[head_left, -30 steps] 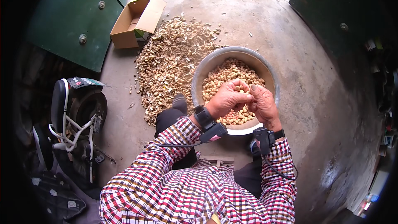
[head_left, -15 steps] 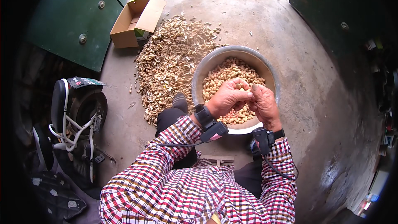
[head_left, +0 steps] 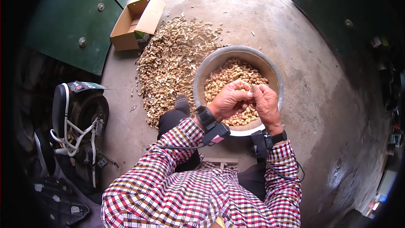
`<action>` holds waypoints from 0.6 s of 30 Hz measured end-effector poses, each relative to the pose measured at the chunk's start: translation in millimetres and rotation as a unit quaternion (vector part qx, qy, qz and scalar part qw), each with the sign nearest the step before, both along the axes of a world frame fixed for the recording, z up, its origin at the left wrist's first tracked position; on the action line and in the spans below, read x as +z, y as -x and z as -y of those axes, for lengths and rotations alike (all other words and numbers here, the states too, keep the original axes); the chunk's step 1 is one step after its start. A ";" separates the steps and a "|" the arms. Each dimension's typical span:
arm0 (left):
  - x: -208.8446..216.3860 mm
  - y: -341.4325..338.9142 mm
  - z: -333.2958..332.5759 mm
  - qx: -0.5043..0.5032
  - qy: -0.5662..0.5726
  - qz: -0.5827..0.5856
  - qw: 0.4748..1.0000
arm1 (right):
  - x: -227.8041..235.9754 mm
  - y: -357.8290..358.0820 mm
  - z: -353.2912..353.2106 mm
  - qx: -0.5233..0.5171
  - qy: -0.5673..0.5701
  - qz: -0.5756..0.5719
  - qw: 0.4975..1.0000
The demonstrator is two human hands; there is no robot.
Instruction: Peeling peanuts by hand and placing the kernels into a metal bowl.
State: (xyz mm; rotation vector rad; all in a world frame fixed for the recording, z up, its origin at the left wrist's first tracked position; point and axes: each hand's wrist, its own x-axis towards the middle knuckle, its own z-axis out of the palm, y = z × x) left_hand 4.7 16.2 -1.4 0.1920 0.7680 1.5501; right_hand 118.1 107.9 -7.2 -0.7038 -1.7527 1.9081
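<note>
Left edge: we log a dark fan-like frame (head_left: 78, 122). Upper left: open cardboard box (head_left: 136, 23). Centre: shell heap (head_left: 171, 65) on concrete, touching our metal bowl (head_left: 202, 74) of peanuts (head_left: 230, 76). Above it, our left hand (head_left: 229, 100) and right hand (head_left: 265, 103) meet fingertip to fingertip, pinching one peanut (head_left: 253, 88).

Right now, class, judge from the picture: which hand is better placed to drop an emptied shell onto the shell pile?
Probably the left hand. The shell pile lies on the floor to the left of the metal bowl, on that hand's side. The right hand would have to cross over the left.
</note>
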 end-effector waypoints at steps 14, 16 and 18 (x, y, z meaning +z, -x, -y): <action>-11.8 -0.2 -1.4 0.007 -0.022 0.071 0.997 | 4.2 -2.8 2.6 -0.012 -0.054 0.006 0.998; -10.5 1.0 -1.2 0.008 -0.021 0.056 0.998 | 8.5 -3.2 3.4 -0.005 0.001 -0.007 1.000; -7.5 0.8 -0.7 0.009 -0.015 0.049 0.999 | 9.5 -6.1 -1.8 0.012 0.162 -0.008 0.987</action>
